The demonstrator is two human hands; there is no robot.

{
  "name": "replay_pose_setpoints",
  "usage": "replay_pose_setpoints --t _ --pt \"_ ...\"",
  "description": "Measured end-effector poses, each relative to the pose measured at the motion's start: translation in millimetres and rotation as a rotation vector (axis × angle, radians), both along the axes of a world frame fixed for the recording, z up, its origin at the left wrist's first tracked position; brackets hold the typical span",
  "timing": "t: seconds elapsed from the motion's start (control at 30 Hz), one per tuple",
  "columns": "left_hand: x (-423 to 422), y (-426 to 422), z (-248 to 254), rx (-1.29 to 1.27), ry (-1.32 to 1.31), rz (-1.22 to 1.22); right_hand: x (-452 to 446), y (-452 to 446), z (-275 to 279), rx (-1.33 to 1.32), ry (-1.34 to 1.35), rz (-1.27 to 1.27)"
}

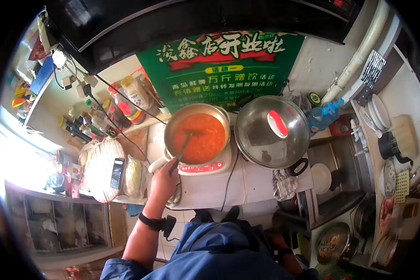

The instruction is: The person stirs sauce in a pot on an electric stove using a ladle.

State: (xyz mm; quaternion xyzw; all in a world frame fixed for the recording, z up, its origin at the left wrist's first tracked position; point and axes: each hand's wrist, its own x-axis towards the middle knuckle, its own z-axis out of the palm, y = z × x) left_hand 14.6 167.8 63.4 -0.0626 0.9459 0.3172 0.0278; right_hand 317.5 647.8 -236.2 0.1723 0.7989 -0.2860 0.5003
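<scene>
My left hand is closed around the dark handle of a cooking utensil. Its head dips into thick orange-red soup, so I cannot tell whether it is a spatula or a ladle. The soup fills much of a light-coloured electric pot with a red-and-white base. Beside my left hand is the pot's cream side handle. My right hand hangs low at my right side, in shadow, its fingers unclear.
Right of the pot is a large pan with a glass lid. A folded cloth hangs over the counter edge. Seasoning bottles, a round woven board and a phone stand left. A power cord crosses the counter.
</scene>
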Motion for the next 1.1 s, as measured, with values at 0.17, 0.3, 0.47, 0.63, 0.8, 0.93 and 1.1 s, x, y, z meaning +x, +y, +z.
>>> replay_pose_setpoints --t 0.17,0.3,0.47,0.63,0.8,0.93,1.1 --pt "-26.6 10.4 -16.1 0.012 -0.058 0.019 3.4 0.4 4.3 0.003 0.053 0.077" --pt "-26.5 19.0 -0.4 -0.025 -0.097 -0.024 13.0 6.2 -10.2 -0.059 0.046 -0.079" --pt "-28.5 25.5 5.8 0.035 0.082 -0.044 24.1 2.9 -11.2 -0.141 -0.001 -0.46" --pt "-53.5 34.5 -14.0 0.0 0.073 -0.018 17.9 0.5 9.5 -0.153 0.005 -0.565" --pt "-18.4 20.4 23.5 -0.042 -0.079 -0.082 44.8 20.4 -39.1 -0.281 0.167 -0.461" --pt "19.6 13.3 34.7 -0.054 -0.105 -0.065 38.5 18.8 -24.0 -0.205 0.111 -0.41" --pt "22.9 17.6 13.3 -0.063 -0.149 -0.041 44.4 24.0 -51.2 -0.006 0.307 0.273"
